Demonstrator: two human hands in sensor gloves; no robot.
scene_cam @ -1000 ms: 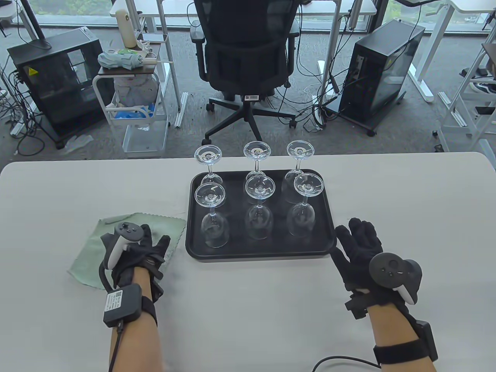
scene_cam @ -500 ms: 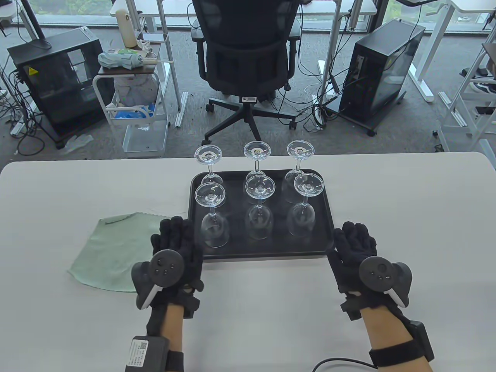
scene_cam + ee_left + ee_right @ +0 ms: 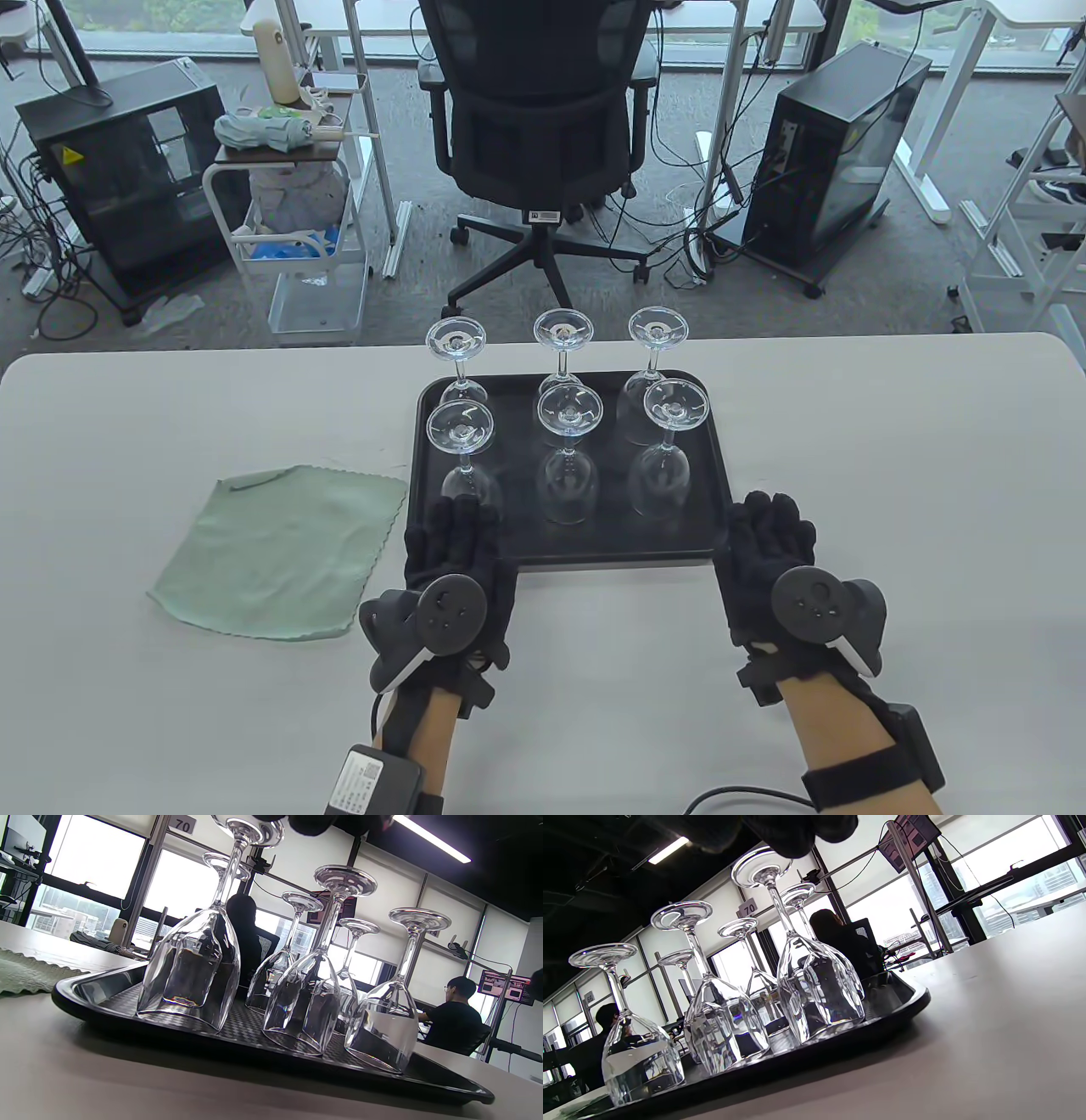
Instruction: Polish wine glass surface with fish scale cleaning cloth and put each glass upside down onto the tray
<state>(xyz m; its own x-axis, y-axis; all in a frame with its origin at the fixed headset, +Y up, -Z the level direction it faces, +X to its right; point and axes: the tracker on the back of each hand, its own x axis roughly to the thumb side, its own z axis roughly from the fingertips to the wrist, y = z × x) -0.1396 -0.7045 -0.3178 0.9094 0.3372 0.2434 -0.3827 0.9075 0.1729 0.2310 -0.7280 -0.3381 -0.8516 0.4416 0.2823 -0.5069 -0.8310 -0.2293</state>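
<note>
Both hands, left (image 3: 454, 564) and right (image 3: 768, 552), at tray (image 3: 594, 556) near corners; fingers extended, apparently touching rim; six glasses (image 3: 567, 484) inverted beyond.

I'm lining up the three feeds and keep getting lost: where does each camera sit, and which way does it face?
Table view: high, looking down at the tray of upturned glasses and the cloth; left hand, right hand and forearms show.
Left wrist view: low at the tray's near-left corner, facing across; fingertips on top.
Right wrist view: low at its near-right corner; fingertips on top.
Both wrist views share the six glasses.
</note>
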